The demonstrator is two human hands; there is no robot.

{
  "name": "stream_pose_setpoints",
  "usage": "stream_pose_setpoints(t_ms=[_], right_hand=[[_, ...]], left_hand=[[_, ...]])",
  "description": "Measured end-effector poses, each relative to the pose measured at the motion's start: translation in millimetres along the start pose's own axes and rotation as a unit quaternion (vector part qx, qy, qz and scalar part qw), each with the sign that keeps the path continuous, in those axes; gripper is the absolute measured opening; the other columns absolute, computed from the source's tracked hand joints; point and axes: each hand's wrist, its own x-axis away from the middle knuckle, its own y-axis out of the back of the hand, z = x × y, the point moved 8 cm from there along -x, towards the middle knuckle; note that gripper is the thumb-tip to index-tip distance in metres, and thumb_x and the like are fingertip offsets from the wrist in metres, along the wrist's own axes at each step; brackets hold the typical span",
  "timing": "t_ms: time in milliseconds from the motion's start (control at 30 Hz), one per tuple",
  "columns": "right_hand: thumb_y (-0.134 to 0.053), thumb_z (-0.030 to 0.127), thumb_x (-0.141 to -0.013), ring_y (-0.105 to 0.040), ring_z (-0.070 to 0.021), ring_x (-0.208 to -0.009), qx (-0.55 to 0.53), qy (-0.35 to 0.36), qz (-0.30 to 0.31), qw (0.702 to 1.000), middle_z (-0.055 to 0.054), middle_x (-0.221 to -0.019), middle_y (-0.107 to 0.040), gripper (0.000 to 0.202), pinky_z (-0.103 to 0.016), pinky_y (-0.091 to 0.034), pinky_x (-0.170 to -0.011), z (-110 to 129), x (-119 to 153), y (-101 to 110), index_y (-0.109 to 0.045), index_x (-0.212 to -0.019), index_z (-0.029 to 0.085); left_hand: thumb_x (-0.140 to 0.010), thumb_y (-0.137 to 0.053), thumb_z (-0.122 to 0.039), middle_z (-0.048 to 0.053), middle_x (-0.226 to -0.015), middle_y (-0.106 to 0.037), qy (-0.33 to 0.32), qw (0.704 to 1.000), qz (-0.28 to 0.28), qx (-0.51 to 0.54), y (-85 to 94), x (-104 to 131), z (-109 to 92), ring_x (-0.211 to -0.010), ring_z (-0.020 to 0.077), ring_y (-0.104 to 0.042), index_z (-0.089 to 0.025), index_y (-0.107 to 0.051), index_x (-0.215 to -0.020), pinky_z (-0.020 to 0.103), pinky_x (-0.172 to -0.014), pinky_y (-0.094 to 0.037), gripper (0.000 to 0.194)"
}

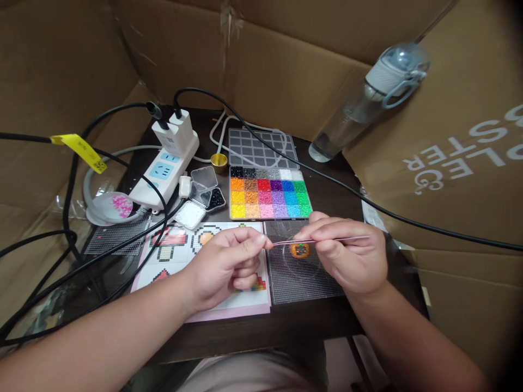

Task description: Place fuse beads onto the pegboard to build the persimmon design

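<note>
My right hand (351,253) is closed around thin pink tweezers (304,240), which lie almost level above the pegboard. Thumb and forefinger of my left hand (235,264) pinch the tip of the tweezers; a bead between them, if any, is too small to see. Below the tweezers, a small orange bead figure with black and green beads (300,250) sits on the clear pegboard (286,283). Partly under my left hand lies a printed pattern sheet (220,311) with pixel drawings. Behind the board stands an open bead box (269,198) sorted by colour.
A power strip (163,169) with white chargers and black cables (245,128) stands left. Small lidded boxes hold white beads (190,215) and black beads (215,200). A round dish (96,209) holds pink beads. A water bottle (355,117) leans at back right against cardboard walls (294,65).
</note>
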Motion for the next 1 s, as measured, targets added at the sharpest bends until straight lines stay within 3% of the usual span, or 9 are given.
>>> stream_pose_setpoints(t_ms=[67, 133, 233, 300, 400, 533, 700, 1000], right_hand=[[-0.074, 0.029, -0.082, -0.071, -0.0196, -0.066, 0.016, 0.008, -0.033, 0.999, -0.003, -0.080, -0.079, 0.007, -0.035, -0.053, -0.064, 3.7, 0.6, 11.1, -0.078, -0.088, 0.029], [-0.075, 0.031, -0.081, -0.071, -0.0198, -0.065, 0.040, 0.014, -0.071, 0.997, -0.002, -0.078, -0.078, 0.006, -0.036, -0.053, -0.064, 9.5, 4.1, 25.3, -0.078, -0.086, 0.029], [-0.074, 0.028, -0.082, -0.071, -0.0189, -0.068, 0.071, 0.004, -0.105, 0.992, -0.001, -0.080, -0.078, 0.006, -0.036, -0.055, -0.068, 15.2, 16.9, 43.9, -0.078, -0.086, 0.030], [-0.073, 0.023, -0.083, -0.072, -0.0186, -0.072, 0.098, -0.024, -0.122, 0.987, -0.001, -0.082, -0.079, 0.009, -0.036, -0.056, -0.073, 11.9, 29.9, 54.1, -0.078, -0.087, 0.030], [-0.072, 0.018, -0.083, -0.073, -0.0203, -0.075, 0.159, -0.069, -0.141, 0.975, -0.002, -0.083, -0.079, 0.011, -0.038, -0.057, -0.076, 0.8, 49.8, 64.8, -0.078, -0.084, 0.027], [-0.070, 0.017, -0.083, -0.074, -0.0216, -0.073, 0.229, -0.092, -0.114, 0.962, -0.004, -0.081, -0.079, 0.012, -0.036, -0.058, -0.071, -11.1, 60.6, 63.5, -0.079, -0.081, 0.024], [-0.070, 0.016, -0.083, -0.074, -0.0209, -0.074, 0.242, -0.099, -0.090, 0.961, -0.004, -0.082, -0.079, 0.012, -0.035, -0.058, -0.074, -18.4, 62.0, 59.5, -0.078, -0.082, 0.025], [-0.069, 0.020, -0.084, -0.073, -0.0216, -0.076, 0.221, -0.125, -0.090, 0.963, -0.006, -0.083, -0.079, 0.010, -0.037, -0.058, -0.074, -30.2, 69.1, 62.6, -0.078, -0.083, 0.023]], left_hand=[[-0.091, -0.065, -0.038, -0.009, -0.051, -0.034, -0.069, 0.988, -0.057, -0.122, 6.8, 3.0, -10.8, -0.043, 0.0056, -0.025, -0.016, -0.062, -0.081, 0.017, -0.042, -0.026, 0.024], [-0.095, -0.059, -0.033, -0.004, -0.058, -0.048, -0.161, 0.944, -0.077, -0.279, 3.5, 9.5, -24.5, -0.049, 0.0083, -0.041, -0.017, -0.062, -0.080, 0.020, -0.049, -0.036, 0.022], [-0.098, -0.051, -0.024, 0.003, -0.073, -0.062, -0.268, 0.820, 0.005, -0.506, -20.8, 18.9, -26.8, -0.066, 0.0141, -0.057, -0.017, -0.064, -0.085, 0.025, -0.062, -0.043, 0.020], [-0.099, -0.047, -0.021, 0.005, -0.077, -0.064, -0.288, 0.733, 0.069, -0.612, -31.6, 21.3, -14.3, -0.069, 0.0173, -0.060, -0.016, -0.065, -0.093, 0.028, -0.064, -0.044, 0.020], [-0.100, -0.044, -0.023, 0.009, -0.082, -0.067, -0.284, 0.658, 0.079, -0.693, -30.1, 19.2, -0.7, -0.072, 0.0220, -0.064, -0.013, -0.065, -0.103, 0.032, -0.064, -0.046, 0.023], [-0.100, -0.040, -0.026, 0.010, -0.085, -0.069, -0.277, 0.612, 0.037, -0.740, -24.7, 16.8, 2.7, -0.076, 0.0261, -0.067, -0.014, -0.064, -0.108, 0.036, -0.066, -0.048, 0.027], [-0.100, -0.036, -0.026, 0.008, -0.078, -0.067, -0.221, 0.563, 0.074, -0.792, -26.4, 12.3, 12.1, -0.069, 0.0271, -0.066, -0.015, -0.065, -0.105, 0.037, -0.059, -0.046, 0.031], [-0.098, -0.039, -0.025, 0.007, -0.086, -0.069, -0.187, 0.564, 0.099, -0.798, -24.9, 11.4, 15.2, -0.076, 0.0279, -0.068, -0.018, -0.063, -0.108, 0.038, -0.062, -0.048, 0.027]])
